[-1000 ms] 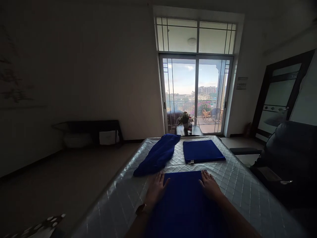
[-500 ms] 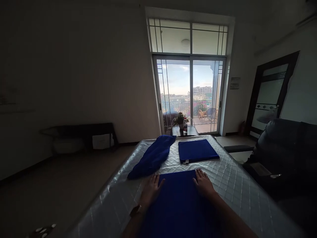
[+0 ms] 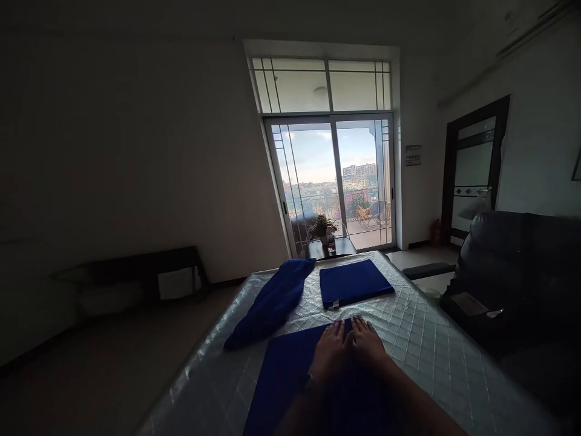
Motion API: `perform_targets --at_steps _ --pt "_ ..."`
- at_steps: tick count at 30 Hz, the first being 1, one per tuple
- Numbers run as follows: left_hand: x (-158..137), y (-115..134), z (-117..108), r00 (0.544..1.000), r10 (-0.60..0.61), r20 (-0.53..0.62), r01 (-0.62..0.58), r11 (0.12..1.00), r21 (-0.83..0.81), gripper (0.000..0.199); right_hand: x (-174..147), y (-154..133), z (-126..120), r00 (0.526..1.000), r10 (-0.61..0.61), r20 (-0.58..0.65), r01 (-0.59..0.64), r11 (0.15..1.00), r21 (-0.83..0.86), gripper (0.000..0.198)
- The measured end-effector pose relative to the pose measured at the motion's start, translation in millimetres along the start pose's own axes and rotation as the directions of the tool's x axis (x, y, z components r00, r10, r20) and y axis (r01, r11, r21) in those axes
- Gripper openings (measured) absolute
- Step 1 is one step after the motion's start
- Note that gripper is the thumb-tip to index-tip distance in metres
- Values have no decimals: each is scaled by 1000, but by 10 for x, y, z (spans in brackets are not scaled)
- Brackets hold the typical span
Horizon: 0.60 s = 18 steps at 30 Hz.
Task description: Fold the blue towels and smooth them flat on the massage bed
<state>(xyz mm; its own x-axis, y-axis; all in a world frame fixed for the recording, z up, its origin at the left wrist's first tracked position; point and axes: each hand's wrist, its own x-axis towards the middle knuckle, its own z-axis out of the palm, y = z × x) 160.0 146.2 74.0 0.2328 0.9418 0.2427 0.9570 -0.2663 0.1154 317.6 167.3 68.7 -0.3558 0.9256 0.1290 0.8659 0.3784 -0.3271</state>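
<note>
A blue cloth lies spread flat on the bed-like surface with a shiny quilted cover, directly in front of me. My left hand rests palm down on the cloth near its far edge, fingers stretched out. Right beside it, my right hand also lies flat, its fingertips at that far edge. Beyond my hands sits a neatly folded blue cloth with a small white tag. To the left of that lies a loosely bunched blue cloth. The near part of the spread cloth is dark and partly covered by my forearms.
Past the far edge, a small dark table holds a potted plant and a bottle. A dark leather chair stands at the right. Low dark furniture is against the left wall. Sliding glass doors are ahead.
My left hand has slid right across the cloth from its left side to meet my right hand. The camera view has tilted and shifted a little.
</note>
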Motion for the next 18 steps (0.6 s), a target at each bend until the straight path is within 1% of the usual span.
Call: perform_targets --at_steps 2,3,5,7,9,12,15,18 --pt "110 259 127 995 94 -25 -96 994 -54 58 5 21 21 1000 -28 11 28 1000 -14 66" --pt "147 333 180 990 136 -38 -139 987 -75 56 7 29 27 999 -38 15 38 999 -20 66" --pt "178 374 258 982 178 -55 -183 978 -97 54 10 39 32 999 -49 18 49 998 -30 67" --pt "152 306 305 986 155 -52 -160 983 -91 55 12 39 28 999 -51 16 51 998 -34 67" --pt "83 170 319 993 108 -53 -111 991 -71 57 16 31 21 999 -46 12 46 998 -33 65" --pt "-69 -121 270 998 58 -27 -58 998 0 56 22 3 2 1000 -9 1 9 1000 -15 66" --pt "-260 -512 138 1000 -17 19 16 998 67 53 17 -29 -32 1000 27 5 -27 1000 11 68" --pt "-479 -967 -28 989 -149 12 147 985 91 55 3 -51 -66 1000 25 19 -25 1000 13 68"
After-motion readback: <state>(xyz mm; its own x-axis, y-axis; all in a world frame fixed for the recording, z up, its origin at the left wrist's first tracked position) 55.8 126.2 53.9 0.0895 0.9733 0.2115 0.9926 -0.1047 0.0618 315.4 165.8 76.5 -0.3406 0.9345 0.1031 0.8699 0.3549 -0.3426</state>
